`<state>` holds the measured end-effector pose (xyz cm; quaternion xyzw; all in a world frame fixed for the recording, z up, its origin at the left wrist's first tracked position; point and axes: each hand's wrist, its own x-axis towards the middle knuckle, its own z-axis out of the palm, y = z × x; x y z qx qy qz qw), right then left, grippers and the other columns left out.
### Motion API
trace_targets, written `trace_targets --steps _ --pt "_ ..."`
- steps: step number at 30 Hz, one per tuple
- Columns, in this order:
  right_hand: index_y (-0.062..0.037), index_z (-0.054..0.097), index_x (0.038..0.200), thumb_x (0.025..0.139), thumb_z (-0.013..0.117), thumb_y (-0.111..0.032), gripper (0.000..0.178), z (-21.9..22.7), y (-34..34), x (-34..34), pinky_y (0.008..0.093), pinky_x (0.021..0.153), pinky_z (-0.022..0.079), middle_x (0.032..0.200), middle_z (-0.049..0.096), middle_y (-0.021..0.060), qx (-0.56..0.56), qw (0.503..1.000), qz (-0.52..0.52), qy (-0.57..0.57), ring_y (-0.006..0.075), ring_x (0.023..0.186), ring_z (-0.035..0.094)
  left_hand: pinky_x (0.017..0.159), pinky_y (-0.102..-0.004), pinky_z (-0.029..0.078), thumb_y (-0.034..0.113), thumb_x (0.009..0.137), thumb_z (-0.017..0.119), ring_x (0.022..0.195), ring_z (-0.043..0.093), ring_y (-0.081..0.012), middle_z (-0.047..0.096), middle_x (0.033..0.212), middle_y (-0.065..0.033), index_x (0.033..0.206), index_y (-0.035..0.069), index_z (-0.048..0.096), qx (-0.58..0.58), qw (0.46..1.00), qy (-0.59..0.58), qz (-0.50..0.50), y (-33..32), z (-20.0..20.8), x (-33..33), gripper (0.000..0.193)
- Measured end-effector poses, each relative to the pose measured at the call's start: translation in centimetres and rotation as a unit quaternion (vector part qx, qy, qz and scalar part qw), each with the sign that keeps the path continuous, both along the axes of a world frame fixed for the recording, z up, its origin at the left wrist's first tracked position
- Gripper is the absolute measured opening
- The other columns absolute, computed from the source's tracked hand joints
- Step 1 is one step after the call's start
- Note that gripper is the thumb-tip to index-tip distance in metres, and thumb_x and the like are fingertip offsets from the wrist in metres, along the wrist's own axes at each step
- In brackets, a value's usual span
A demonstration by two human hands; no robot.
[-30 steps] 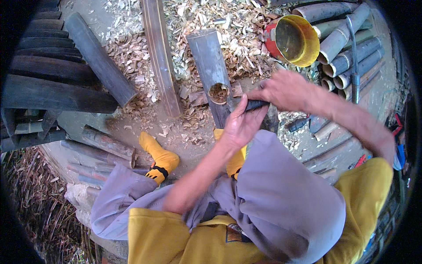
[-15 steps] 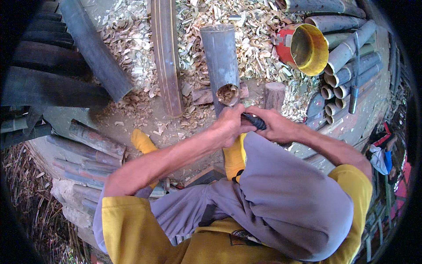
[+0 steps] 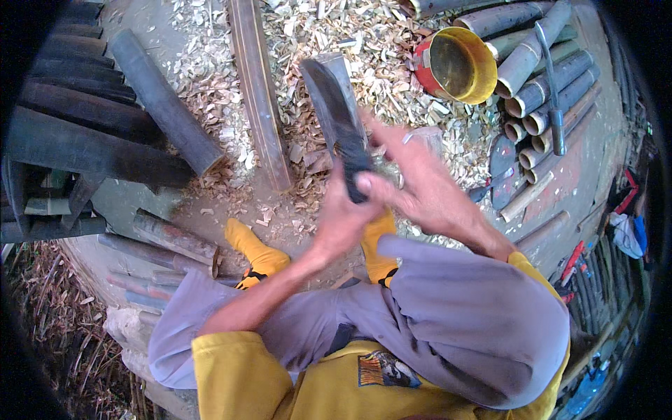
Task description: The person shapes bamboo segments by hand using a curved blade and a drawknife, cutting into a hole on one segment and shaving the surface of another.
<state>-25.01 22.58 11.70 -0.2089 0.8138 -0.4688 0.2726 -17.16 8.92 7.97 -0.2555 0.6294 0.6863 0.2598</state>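
A large knife with a broad dark blade (image 3: 327, 98) points away from me, its black handle (image 3: 355, 175) low between my hands. My left hand (image 3: 344, 218) is closed round the handle's near end. To the right, my right hand (image 3: 430, 192) is blurred by motion, its fingers stretched away from the handle and its thumb close to or touching it. Behind the blade lies a grey bamboo tube (image 3: 340, 66), mostly covered by the knife. The notch at its near end is hidden. Left of it lies a long brown split bamboo piece (image 3: 257, 98).
Pale wood shavings (image 3: 203, 77) cover the floor ahead. A red-and-yellow bucket (image 3: 424, 66) stands far right, near stacked bamboo tubes (image 3: 553, 94) and a rod-like tool (image 3: 558, 129). Dark bamboo (image 3: 91, 140) fills the left side. My yellow-socked foot (image 3: 252, 245) rests near cut bamboo pieces (image 3: 175, 236).
The dark blade has come into view over the bamboo tube. My right hand has loosened from the handle and its fingers have spread; my left hand has moved left and nearer me.
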Motion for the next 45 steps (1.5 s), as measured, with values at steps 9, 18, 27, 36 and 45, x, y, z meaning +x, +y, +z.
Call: trace_targets --steps 9,18,27,36,45 --pt "-0.0022 0.047 0.110 0.067 0.068 -0.012 0.049 -8.3 -5.9 5.8 0.0426 0.075 0.044 0.093 0.054 0.0151 0.052 0.956 0.230 0.176 0.0312 0.087 0.057 0.068 -0.0433 0.051 0.017 0.059 0.072 0.074 0.062 -0.0387 0.062 0.079 -0.0183 0.096 -0.001 0.050 -0.309 0.743 0.019 -0.594 -12.6 2.2 -2.8 0.046" --pt "-0.0066 0.038 0.110 0.081 0.051 -0.009 0.032 -8.6 -9.2 1.7 0.0513 0.062 0.047 0.081 0.055 0.0227 0.065 0.982 0.089 -0.155 0.0420 0.075 0.060 0.062 -0.0423 0.052 0.014 0.056 0.071 0.065 0.064 -0.0325 0.063 0.068 -0.0159 0.086 0.008 0.061 -0.339 0.657 0.185 -0.648 -15.9 -4.8 -10.0 0.032" --pt "-0.0153 0.050 0.115 0.083 0.044 -0.015 0.032 -9.7 -5.5 3.4 0.0476 0.051 0.047 0.061 0.059 0.0112 0.106 0.881 0.457 -0.071 0.0357 0.060 0.062 0.072 -0.0440 0.051 0.017 0.059 0.072 0.075 0.063 -0.0376 0.064 0.078 -0.0198 0.097 0.008 0.060 -0.233 0.925 -0.085 -0.288 -6.6 -5.3 8.7 0.041" --pt "-0.0074 0.039 0.118 0.074 0.055 -0.001 0.048 -9.7 -8.9 1.2 0.0496 0.066 0.048 0.078 0.058 0.0241 0.014 0.977 0.061 -0.204 0.0401 0.076 0.060 0.063 -0.0417 0.053 0.016 0.051 0.073 0.065 0.063 -0.0330 0.063 0.067 -0.0153 0.085 0.007 0.064 -0.344 0.632 0.128 -0.682 -14.3 -3.7 -12.1 0.036" --pt "-0.0119 0.040 0.120 0.079 0.049 -0.008 0.042 -9.4 -7.9 1.8 0.0503 0.055 0.048 0.072 0.059 0.0189 0.102 0.947 0.266 -0.150 0.0409 0.068 0.061 0.066 -0.0410 0.051 0.017 0.056 0.074 0.068 0.064 -0.0341 0.064 0.075 -0.0201 0.095 0.005 0.066 -0.267 0.780 -0.016 -0.565 -13.8 -4.8 -3.4 0.042"
